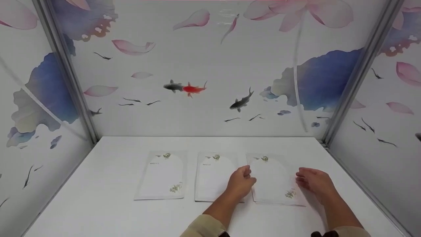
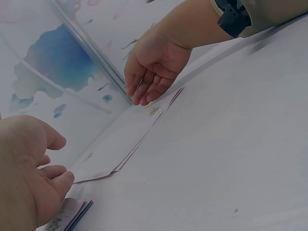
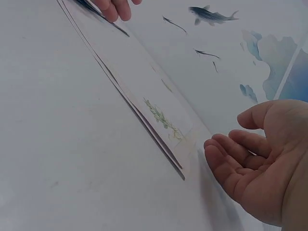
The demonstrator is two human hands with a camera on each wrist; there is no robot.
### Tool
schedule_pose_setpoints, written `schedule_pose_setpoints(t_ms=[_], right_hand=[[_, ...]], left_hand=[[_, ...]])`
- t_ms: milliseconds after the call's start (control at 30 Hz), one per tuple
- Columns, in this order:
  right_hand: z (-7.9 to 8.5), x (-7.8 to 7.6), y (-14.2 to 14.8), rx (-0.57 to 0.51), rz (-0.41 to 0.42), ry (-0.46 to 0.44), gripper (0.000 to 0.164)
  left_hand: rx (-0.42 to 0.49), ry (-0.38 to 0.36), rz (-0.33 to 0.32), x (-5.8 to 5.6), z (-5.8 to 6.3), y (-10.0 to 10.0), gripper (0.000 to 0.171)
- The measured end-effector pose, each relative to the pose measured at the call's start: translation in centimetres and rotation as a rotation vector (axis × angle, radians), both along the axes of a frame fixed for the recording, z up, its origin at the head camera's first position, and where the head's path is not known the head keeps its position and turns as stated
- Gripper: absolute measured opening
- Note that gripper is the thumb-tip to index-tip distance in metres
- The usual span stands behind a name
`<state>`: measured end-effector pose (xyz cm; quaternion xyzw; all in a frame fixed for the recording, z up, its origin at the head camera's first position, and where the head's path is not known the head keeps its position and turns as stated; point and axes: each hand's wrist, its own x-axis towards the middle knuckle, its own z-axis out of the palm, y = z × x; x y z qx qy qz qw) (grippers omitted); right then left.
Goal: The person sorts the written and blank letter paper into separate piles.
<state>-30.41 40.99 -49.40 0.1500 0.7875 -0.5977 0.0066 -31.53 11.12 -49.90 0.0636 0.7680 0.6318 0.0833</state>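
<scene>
A stack of printed paper sheets [image 1: 273,181] lies at the right, with a small leafy print near its top and another in its lower right corner. My left hand [image 1: 241,182] is at its left edge, fingers loosely bent, partly over the middle stack [image 1: 212,179]. By the right edge is my right hand [image 1: 317,181], palm turned inward and fingers slightly curved. In the right wrist view, the sheets [image 3: 130,82] show slightly separated layers along the near edge. Neither hand has paper pinched between finger and thumb.
A third stack of similar sheets [image 1: 161,177] lies at the left of the white table [image 1: 105,184]. Panels printed with fish and petals [image 1: 197,59] enclose the back and sides. Metal posts [image 1: 65,69] stand at the corners.
</scene>
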Motion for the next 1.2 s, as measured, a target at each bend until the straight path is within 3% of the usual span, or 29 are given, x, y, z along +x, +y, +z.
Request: schedule_pose_setpoints(t_ms=[167, 500, 833, 1033, 1200], right_hand=[[0.1, -0.4, -1.2, 0.006, 0.008, 0.058, 0.064], [0.3, -1.4, -4.4, -0.056, 0.036, 0.074, 0.059], [0.5, -2.0, -9.7, -0.099, 0.087, 0.077, 0.053], [1.0, -2.8, -13.1, -0.167, 0.121, 0.11, 0.046], [1.0, -3.2, -15.3, -0.213, 0.146, 0.142, 0.039]], left_hand=[[0.041, 0.008, 0.005, -0.2, 0.2, -0.6, 0.057], [0.055, 0.007, 0.014, -0.9, 0.4, -2.2, 0.057], [0.069, 0.041, 0.037, -1.8, 0.5, -4.9, 0.058], [0.054, 0.057, 0.09, -2.7, 0.7, -7.2, 0.058], [0.06, 0.073, 0.101, -3.4, 0.5, -10.5, 0.06]])
